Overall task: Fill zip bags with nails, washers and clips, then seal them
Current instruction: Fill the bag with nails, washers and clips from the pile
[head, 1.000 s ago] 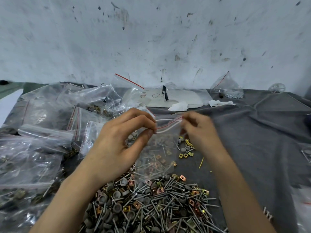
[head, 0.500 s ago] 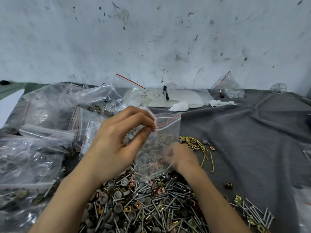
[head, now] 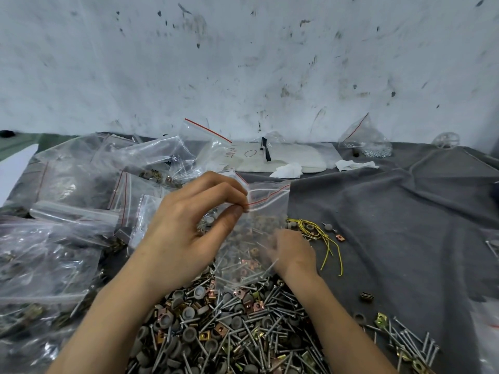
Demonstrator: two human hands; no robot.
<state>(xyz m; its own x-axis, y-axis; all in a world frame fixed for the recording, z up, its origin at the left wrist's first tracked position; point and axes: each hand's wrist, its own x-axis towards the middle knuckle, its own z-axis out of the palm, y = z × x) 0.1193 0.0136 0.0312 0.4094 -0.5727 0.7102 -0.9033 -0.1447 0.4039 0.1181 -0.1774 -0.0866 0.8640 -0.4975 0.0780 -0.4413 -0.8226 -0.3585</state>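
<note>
A clear zip bag [head: 266, 209] with a red line at its top hangs upright over the hardware. My left hand [head: 194, 225] pinches its top left corner between thumb and fingers. My right hand [head: 293, 252] is low at the bag's right side, blurred, with fingers curled down on the far edge of the pile; whether it grips anything cannot be told. The pile [head: 229, 325] of nails, grey washers and brass and copper clips lies in front of me, under both forearms.
Many filled clear bags [head: 75, 201] crowd the left. Yellow wire loops [head: 321, 233] lie right of the bag on the grey cloth [head: 405, 225]. More nails and clips [head: 407, 344] sit at the lower right. A white pouch [head: 286, 157] and another bag [head: 367, 141] stand by the wall.
My right hand let go of the bag's top right corner and dropped to the pile at the bag's right side. My left hand still holds the top left corner.
</note>
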